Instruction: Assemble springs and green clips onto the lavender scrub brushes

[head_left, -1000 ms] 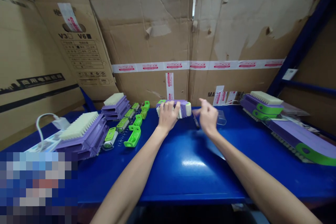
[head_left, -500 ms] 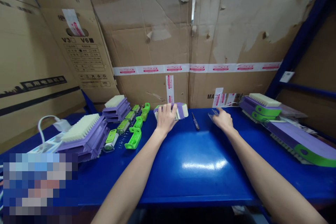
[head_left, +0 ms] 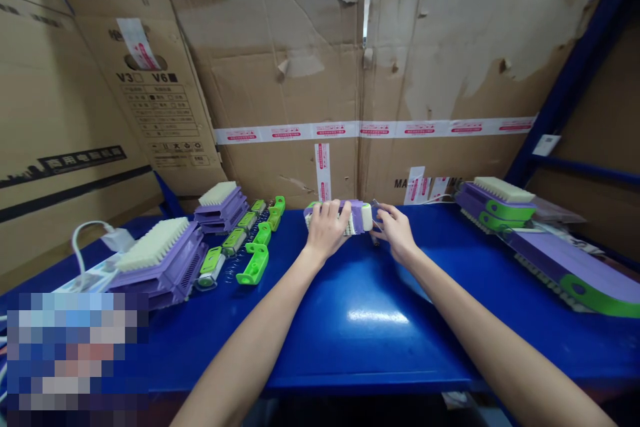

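My left hand (head_left: 329, 230) is closed over a purple and green brush (head_left: 357, 219) with pale bristles, lying on its side at the back of the blue table. The brush's pale end faces right. Just beside that end, my right hand (head_left: 397, 230) pinches a clear plastic piece (head_left: 376, 203); fingers hide most of it. I cannot tell whether the piece touches the brush. A dark, slim screwdriver-like tool (head_left: 375, 241) lies under the right fingertips, mostly covered.
To the left stand stacked purple brush bodies (head_left: 155, 260), rows of green-and-metal pieces (head_left: 234, 240), springs (head_left: 231, 268) and green brackets (head_left: 254, 265). Purple-green brushes (head_left: 500, 203) lie at right. A power strip (head_left: 93, 273) sits far left. Cardboard (head_left: 290, 80) walls the back.
My right hand went right, picked up the clear plastic piece from the table, and brought it back left beside the brush. The left hand, still holding the brush, shifted slightly right.
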The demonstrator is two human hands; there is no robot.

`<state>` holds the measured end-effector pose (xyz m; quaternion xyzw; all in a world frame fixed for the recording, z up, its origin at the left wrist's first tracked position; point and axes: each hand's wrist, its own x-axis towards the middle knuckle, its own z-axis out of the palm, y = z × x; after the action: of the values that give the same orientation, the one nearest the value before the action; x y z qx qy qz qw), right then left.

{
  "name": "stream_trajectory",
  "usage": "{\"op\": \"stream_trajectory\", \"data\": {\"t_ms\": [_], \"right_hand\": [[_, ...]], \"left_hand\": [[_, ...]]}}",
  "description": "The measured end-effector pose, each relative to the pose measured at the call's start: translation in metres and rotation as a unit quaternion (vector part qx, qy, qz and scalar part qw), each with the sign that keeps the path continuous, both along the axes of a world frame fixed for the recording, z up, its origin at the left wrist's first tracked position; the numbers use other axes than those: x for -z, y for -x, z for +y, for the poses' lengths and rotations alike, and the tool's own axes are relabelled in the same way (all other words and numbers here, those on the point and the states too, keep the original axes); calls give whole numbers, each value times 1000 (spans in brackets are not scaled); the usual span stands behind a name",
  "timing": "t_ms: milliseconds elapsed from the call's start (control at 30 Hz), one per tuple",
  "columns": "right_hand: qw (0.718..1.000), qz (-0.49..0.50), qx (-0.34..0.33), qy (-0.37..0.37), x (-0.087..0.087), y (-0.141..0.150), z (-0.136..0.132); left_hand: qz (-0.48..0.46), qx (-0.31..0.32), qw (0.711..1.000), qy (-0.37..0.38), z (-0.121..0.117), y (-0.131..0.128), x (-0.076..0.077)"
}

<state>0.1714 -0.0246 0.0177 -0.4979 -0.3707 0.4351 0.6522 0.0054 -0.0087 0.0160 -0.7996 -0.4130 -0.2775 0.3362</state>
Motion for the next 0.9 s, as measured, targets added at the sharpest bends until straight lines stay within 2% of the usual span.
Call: {"op": "stream_trajectory", "data": {"t_ms": [167, 267, 433, 600, 900], "right_hand": [[994, 94, -39, -32, -4, 0, -3], [991, 110, -49, -59, -2, -2, -2], [993, -8, -76, -90, 6, 3, -1], [977, -114, -91, -153, 10, 8, -4], [967, -148, -136, -155, 6, 8, -7]], "left_hand": [[-10, -19, 1000, 18, -1, 0, 0], [-11, -29, 999, 23, 0, 2, 0], [-5, -31, 999, 25, 1, 4, -1], [8, -7, 999, 34, 1, 6, -4], [31, 52, 997, 49, 0, 8, -12]]}}
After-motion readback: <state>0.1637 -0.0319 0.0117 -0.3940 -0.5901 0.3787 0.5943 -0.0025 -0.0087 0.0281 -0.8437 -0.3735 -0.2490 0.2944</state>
